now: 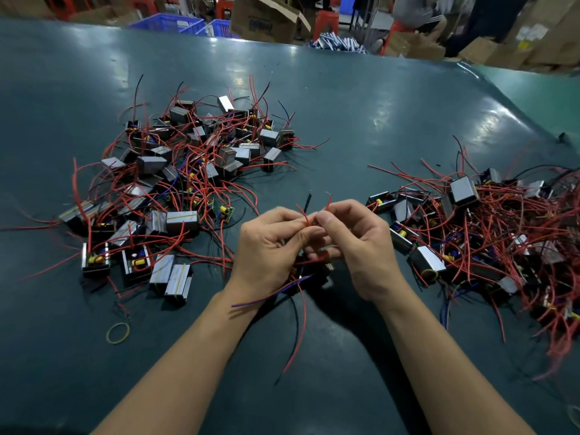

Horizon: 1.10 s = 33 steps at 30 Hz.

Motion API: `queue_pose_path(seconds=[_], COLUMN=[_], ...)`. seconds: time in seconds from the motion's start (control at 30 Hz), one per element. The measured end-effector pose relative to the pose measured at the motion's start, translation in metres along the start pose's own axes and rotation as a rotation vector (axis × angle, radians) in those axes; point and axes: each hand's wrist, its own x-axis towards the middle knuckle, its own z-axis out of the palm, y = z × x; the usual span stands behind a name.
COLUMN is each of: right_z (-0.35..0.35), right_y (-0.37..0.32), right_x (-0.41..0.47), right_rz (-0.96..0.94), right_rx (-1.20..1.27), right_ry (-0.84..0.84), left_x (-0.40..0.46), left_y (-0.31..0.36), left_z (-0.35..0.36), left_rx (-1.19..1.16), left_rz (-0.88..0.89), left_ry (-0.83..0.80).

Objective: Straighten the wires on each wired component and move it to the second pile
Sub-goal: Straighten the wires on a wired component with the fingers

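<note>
Both hands meet at the table's middle over one wired component [314, 271], a small dark block mostly hidden beneath them. My left hand [266, 246] pinches a red wire [303, 215] between thumb and forefinger. My right hand [357, 243] pinches a second red wire just beside it. More of its red, blue and black wires hang down toward me between my wrists. A pile of components [175, 180] with red wires spreads at the left. A denser tangled pile [489, 233] lies at the right.
The dark green table [345, 114] carries a yellow rubber band [118, 333] near my left forearm. Beyond the far edge stand a cardboard box [266, 20], blue crates [175, 23], red stools and a seated person [417, 14].
</note>
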Motion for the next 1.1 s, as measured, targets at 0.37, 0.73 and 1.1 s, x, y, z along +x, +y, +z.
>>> queue_pose_path(seconds=[0.37,0.73,1.1], right_z=[-0.025,-0.025,-0.027], right_y=[-0.011,-0.009,-0.012], right_x=[0.003,0.001,0.001], right_rz=[-0.103,0.038,-0.09], right_rx=[-0.22,-0.015,-0.191], right_ry=[0.058,-0.03,0.032], left_x=[-0.003,-0.002,0.002], left_y=[0.003,0.006,0.012], left_z=[0.002,0.003,0.007], left_rx=[0.019,0.022,-0.147], left_rz=[-0.034,-0.056,-0.212], left_ry=[-0.117,-0.197,-0.133])
